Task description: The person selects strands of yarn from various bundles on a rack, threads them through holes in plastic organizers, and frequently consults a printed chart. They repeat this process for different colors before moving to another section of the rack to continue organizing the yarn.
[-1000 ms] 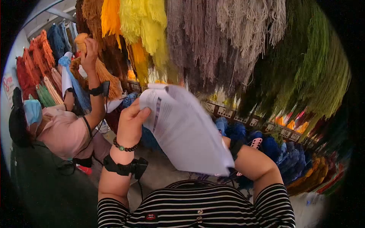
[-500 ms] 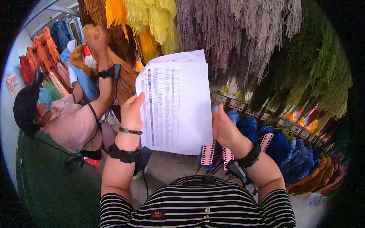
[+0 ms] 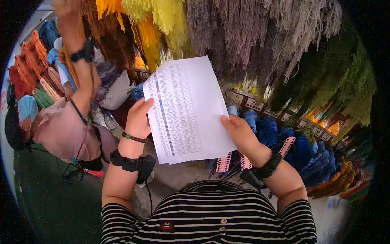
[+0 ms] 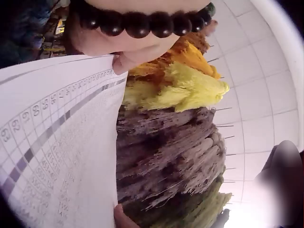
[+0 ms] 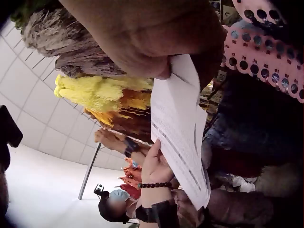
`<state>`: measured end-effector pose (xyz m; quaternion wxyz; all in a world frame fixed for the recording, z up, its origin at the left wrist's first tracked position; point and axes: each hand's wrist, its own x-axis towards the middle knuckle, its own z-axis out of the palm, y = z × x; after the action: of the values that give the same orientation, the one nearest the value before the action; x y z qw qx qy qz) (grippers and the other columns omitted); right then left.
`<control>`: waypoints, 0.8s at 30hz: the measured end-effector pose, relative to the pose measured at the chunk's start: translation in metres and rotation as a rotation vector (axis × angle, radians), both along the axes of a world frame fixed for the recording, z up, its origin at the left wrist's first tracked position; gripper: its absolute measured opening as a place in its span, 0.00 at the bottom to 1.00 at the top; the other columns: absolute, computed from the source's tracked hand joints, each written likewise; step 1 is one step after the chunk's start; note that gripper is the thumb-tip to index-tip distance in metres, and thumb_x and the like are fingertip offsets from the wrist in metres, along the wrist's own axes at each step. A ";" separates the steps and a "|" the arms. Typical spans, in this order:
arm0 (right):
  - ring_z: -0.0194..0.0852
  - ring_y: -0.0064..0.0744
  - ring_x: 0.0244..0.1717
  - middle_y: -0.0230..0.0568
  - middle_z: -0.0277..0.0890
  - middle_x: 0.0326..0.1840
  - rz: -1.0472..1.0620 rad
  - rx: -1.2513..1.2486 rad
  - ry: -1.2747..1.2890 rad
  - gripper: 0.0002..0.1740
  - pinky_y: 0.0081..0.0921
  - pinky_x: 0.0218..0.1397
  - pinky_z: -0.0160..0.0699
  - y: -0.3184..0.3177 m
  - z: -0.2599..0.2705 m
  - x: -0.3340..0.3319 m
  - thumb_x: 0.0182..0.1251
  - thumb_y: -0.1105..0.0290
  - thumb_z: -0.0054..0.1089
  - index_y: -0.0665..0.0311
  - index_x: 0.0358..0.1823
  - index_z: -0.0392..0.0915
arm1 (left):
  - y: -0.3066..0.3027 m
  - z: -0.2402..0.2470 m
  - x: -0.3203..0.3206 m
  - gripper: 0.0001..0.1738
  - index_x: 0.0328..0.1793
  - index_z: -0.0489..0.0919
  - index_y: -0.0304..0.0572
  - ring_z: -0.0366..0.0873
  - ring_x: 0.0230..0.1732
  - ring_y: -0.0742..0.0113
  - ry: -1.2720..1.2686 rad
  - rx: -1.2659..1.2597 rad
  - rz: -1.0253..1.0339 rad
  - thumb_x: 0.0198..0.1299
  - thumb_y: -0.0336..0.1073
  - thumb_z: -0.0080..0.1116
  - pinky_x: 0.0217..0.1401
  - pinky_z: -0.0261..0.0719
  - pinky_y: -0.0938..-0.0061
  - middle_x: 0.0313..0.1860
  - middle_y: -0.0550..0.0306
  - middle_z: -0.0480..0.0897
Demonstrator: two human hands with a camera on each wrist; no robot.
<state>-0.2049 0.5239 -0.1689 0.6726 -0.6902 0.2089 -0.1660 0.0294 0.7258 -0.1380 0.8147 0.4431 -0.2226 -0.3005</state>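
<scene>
Several printed sheets (image 3: 183, 110) are held up before the striped shirt, a table with a coloured column showing on the top one. My left hand (image 3: 139, 118) pinches their left edge, thumb on the front, the other fingers behind and hidden. On the right edge, my right hand (image 3: 243, 136) grips with its thumb in front. In the left wrist view the paper (image 4: 71, 137) shows numbered rows, and a fingertip of the right hand touches its far edge. The right wrist view shows the sheets (image 5: 178, 123) bending near the right thumb.
Yarn hanks hang overhead: yellow (image 3: 164, 14), grey-purple (image 3: 231, 32) and green (image 3: 329, 77). Blue hanks (image 3: 268, 132) and pink punched cards (image 3: 287, 147) are at lower right. At left, another person in a pink shirt (image 3: 61, 128) raises an arm (image 3: 83, 77). A white bag (image 3: 118, 93) lies beyond.
The blurred, folded-over sheets have been turned to face me and now tilt slightly. My right thumb has come onto the front of the paper. The other person's raised hand has moved up and left.
</scene>
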 end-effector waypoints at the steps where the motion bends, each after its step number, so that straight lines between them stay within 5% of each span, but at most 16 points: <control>1: 0.77 0.24 0.34 0.42 0.81 0.37 0.001 0.004 -0.008 0.20 0.24 0.39 0.77 -0.004 -0.004 0.002 0.73 0.61 0.55 0.72 0.55 0.71 | -0.002 0.000 0.003 0.17 0.59 0.74 0.25 0.82 0.50 0.61 0.009 -0.007 0.006 0.68 0.28 0.51 0.53 0.81 0.70 0.53 0.47 0.82; 8: 0.81 0.28 0.40 0.48 0.81 0.42 0.084 -0.110 -0.084 0.38 0.27 0.42 0.79 0.000 -0.006 0.015 0.64 0.77 0.59 0.69 0.72 0.50 | -0.022 -0.019 0.045 0.18 0.62 0.73 0.28 0.80 0.54 0.59 -0.022 -0.034 -0.025 0.67 0.27 0.51 0.55 0.79 0.67 0.55 0.46 0.80; 11: 0.82 0.32 0.41 0.51 0.81 0.43 0.097 -0.172 0.033 0.40 0.29 0.42 0.79 0.018 0.025 0.020 0.60 0.81 0.56 0.68 0.74 0.49 | -0.031 -0.028 0.063 0.18 0.60 0.74 0.28 0.81 0.51 0.60 -0.045 -0.001 0.023 0.65 0.24 0.49 0.54 0.79 0.68 0.53 0.48 0.81; 17: 0.74 0.23 0.31 0.41 0.80 0.35 0.084 -0.366 0.093 0.43 0.23 0.34 0.74 0.019 0.024 0.051 0.60 0.81 0.55 0.64 0.76 0.46 | -0.043 -0.043 0.099 0.22 0.62 0.73 0.30 0.80 0.52 0.61 -0.100 0.026 -0.045 0.60 0.19 0.48 0.54 0.79 0.68 0.53 0.49 0.81; 24: 0.76 0.24 0.33 0.40 0.79 0.36 0.059 -0.691 0.240 0.22 0.23 0.33 0.77 0.002 0.022 0.081 0.62 0.72 0.58 0.64 0.59 0.74 | -0.059 -0.066 0.140 0.25 0.64 0.72 0.31 0.79 0.54 0.60 -0.186 0.031 -0.163 0.58 0.19 0.49 0.57 0.76 0.69 0.54 0.49 0.81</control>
<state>-0.1242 0.5263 -0.1472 0.3751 -0.8969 0.1980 -0.1248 0.1694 0.6668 -0.2043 0.7566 0.4618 -0.3278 -0.3267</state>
